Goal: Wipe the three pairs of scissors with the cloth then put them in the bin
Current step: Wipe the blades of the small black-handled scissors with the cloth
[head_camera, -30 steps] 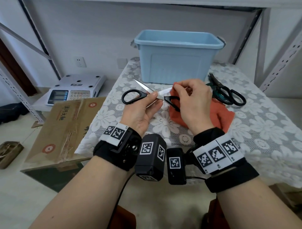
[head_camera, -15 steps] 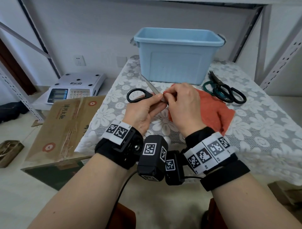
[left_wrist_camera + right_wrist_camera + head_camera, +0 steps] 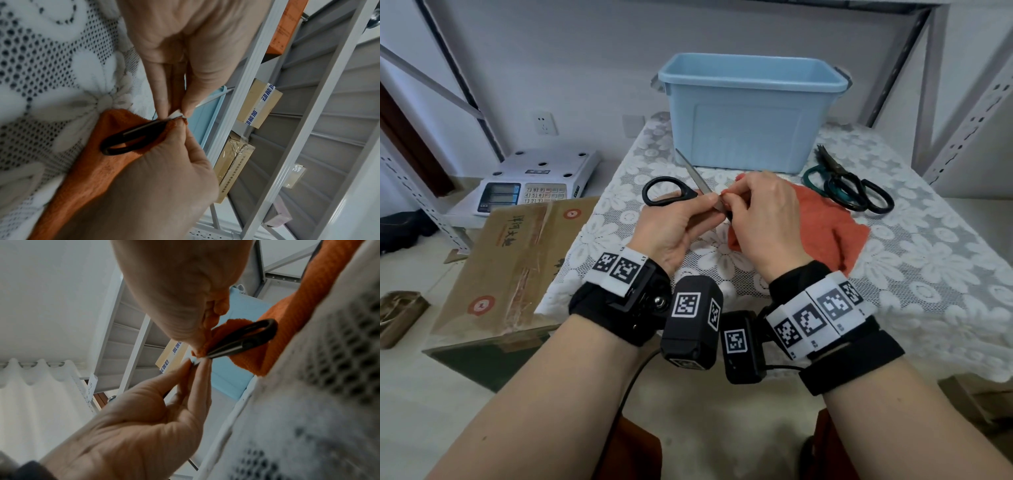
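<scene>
Both hands met above the lace tablecloth (image 3: 893, 274) near the table's front edge. The left hand (image 3: 671, 229) pinched a pair of black-handled scissors (image 3: 664, 192) by the blade near the pivot, thumb and fingers closed on the metal — one handle loop stuck out to the left, a blade pointed up toward the blue bin (image 3: 750, 113). The right hand (image 3: 767, 219) had its fingertips clamped on a fold of the orange cloth (image 3: 825, 226), pressing it against the scissors right beside the left fingertips. The rest of the cloth trailed down onto the table under and right of that hand. In the left wrist view the second handle loop lay against the cloth below the pinch.

Two more pairs waited on the table right of the cloth, near the bin's front right corner — green-handled scissors (image 3: 822, 181) and another black-handled pair (image 3: 873, 198), overlapping each other. The bin stood at the table's back, open-topped. A weighing scale (image 3: 534, 181) and a cardboard box (image 3: 510, 260) sat left of the table.
</scene>
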